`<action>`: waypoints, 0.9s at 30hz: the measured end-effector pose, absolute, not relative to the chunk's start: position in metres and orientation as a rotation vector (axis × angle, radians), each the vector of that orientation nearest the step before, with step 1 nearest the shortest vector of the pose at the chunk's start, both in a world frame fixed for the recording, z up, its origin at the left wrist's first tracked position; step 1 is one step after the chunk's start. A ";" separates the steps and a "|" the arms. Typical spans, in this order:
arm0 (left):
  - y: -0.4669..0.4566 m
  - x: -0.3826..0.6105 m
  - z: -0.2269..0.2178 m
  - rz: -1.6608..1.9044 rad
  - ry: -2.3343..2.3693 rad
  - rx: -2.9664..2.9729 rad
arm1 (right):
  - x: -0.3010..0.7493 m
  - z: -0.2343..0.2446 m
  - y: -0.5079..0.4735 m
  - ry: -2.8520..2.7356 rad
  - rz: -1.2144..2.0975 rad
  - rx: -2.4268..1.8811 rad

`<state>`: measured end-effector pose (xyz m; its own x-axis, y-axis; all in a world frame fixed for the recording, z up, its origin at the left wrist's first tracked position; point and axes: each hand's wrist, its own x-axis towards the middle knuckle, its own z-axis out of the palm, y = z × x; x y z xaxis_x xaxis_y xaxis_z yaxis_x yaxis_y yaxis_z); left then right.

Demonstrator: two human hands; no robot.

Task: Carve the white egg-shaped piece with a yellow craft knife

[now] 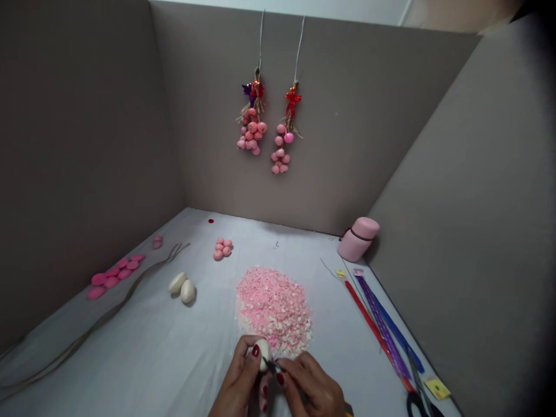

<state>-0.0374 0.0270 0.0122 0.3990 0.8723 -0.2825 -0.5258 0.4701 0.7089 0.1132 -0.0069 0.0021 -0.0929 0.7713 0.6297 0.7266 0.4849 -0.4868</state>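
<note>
Hands and tools slip partly out of sight at the frame's bottom edge.

The left hand [243, 379] and right hand [310, 387], just below the pile of pink and white chips [274, 310], are cut off at the wrists by the lower edge; their fingers cover most of a pale egg-shaped piece [263, 352], and the thin dark tool [273, 366] between them is too small to identify. Right of the pile, the scissors [419, 397] run off the bottom edge. Left of it, the straw-coloured strands [87, 333] leave at the left border.
</note>
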 end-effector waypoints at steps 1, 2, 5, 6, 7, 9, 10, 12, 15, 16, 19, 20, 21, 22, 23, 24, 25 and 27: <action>0.027 -0.038 0.012 0.940 0.716 0.584 | 0.113 0.002 -0.007 -1.829 0.075 -1.255; 0.026 -0.038 0.012 0.934 0.731 0.594 | 0.113 0.002 -0.007 -1.825 0.086 -1.252; 0.026 -0.037 0.014 0.934 0.775 0.625 | 0.112 0.001 -0.006 -1.815 0.099 -1.245; 0.026 -0.037 0.015 0.934 0.789 0.635 | 0.112 0.001 -0.006 -1.809 0.098 -1.246; 0.026 -0.037 0.016 0.933 0.800 0.646 | 0.111 0.001 -0.006 -1.802 0.093 -1.247; 0.026 -0.037 0.019 0.930 0.810 0.661 | 0.110 0.000 -0.006 -1.785 0.081 -1.251; 0.026 -0.037 0.021 0.927 0.809 0.664 | 0.110 -0.001 -0.006 -1.774 0.079 -1.252; 0.026 -0.037 0.024 0.924 0.803 0.664 | 0.109 -0.002 -0.006 -1.752 0.088 -1.250; 0.026 -0.037 0.025 0.909 0.792 0.652 | 0.110 -0.005 -0.005 -1.726 0.137 -1.240; 0.026 -0.037 0.025 0.905 0.782 0.648 | 0.110 -0.006 -0.005 -1.717 0.152 -1.238; 0.026 -0.037 0.023 0.902 0.767 0.645 | 0.108 -0.007 -0.005 -1.686 0.173 -1.234; 0.026 -0.038 0.023 0.904 0.769 0.650 | 0.108 -0.006 -0.005 -1.679 0.175 -1.240; 0.026 -0.038 0.022 0.910 0.778 0.655 | 0.107 -0.005 -0.005 -1.675 0.179 -1.249; 0.025 -0.038 0.022 0.917 0.787 0.660 | 0.107 -0.004 -0.005 -1.676 0.187 -1.260; 0.024 -0.038 0.022 0.917 0.796 0.662 | 0.108 -0.002 -0.005 -1.680 0.200 -1.271; 0.023 -0.038 0.022 0.908 0.799 0.665 | 0.110 0.001 -0.005 -1.683 0.214 -1.289; 0.022 -0.037 0.022 0.891 0.796 0.664 | 0.113 0.003 -0.004 -1.687 0.229 -1.309; 0.021 -0.036 0.022 0.852 0.774 0.636 | 0.120 0.008 -0.002 -1.681 0.261 -1.363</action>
<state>-0.0356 0.0208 0.0216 0.4276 0.8395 -0.3351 -0.4148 0.5116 0.7525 0.1198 -0.0021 0.0085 0.0423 0.8564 0.5146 0.6599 0.3627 -0.6580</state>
